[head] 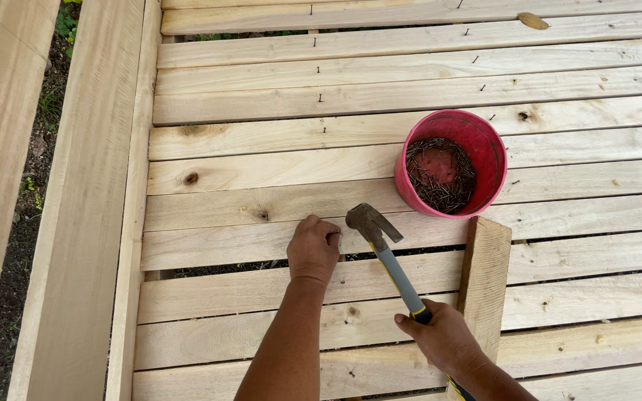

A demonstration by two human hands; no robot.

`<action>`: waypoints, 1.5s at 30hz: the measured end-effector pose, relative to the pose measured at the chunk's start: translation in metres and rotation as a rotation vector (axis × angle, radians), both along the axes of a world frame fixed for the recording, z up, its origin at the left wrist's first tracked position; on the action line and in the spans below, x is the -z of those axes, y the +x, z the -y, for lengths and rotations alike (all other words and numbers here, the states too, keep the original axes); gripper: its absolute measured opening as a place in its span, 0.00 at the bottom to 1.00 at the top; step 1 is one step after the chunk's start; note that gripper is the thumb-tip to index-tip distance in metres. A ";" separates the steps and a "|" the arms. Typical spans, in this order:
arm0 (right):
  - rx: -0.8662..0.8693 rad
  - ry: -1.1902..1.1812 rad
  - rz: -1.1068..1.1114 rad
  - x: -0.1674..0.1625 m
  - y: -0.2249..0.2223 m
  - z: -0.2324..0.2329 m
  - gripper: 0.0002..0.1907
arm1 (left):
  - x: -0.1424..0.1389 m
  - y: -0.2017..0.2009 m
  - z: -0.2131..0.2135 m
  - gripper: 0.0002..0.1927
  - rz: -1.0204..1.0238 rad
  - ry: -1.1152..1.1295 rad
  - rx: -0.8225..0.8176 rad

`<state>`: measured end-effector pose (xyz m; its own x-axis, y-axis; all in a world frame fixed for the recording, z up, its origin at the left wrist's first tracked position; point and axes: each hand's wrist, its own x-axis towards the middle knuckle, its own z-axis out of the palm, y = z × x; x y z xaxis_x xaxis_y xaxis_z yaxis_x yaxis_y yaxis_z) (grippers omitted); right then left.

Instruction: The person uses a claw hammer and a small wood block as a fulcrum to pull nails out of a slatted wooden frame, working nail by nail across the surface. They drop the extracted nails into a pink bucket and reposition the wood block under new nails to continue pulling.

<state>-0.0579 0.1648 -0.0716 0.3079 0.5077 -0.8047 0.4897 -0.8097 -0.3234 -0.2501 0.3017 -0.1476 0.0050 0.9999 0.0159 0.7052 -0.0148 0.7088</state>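
Two hands work over pale wooden slats (276,171) laid side by side with narrow gaps between them. My left hand (313,249) is pinched on a slat, fingertips together as if around a small nail I cannot make out. My right hand (446,340) is clenched around a claw hammer (385,250), whose head sits just right of the left fingers. A red bucket of nails (451,163) stands near, above the hammer head. A short board (484,282) lies just right of the handle. Open slats stretch left to a long edge beam (87,208).
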 end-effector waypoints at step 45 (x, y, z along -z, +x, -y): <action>-0.026 0.024 -0.011 -0.016 -0.007 -0.013 0.25 | 0.000 -0.024 -0.011 0.06 0.114 -0.242 -0.053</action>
<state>-0.0650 0.1775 -0.0554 0.2855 0.5346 -0.7954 0.5070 -0.7886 -0.3480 -0.2745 0.3126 -0.1472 -0.0357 0.9734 -0.2263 0.6156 0.1998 0.7623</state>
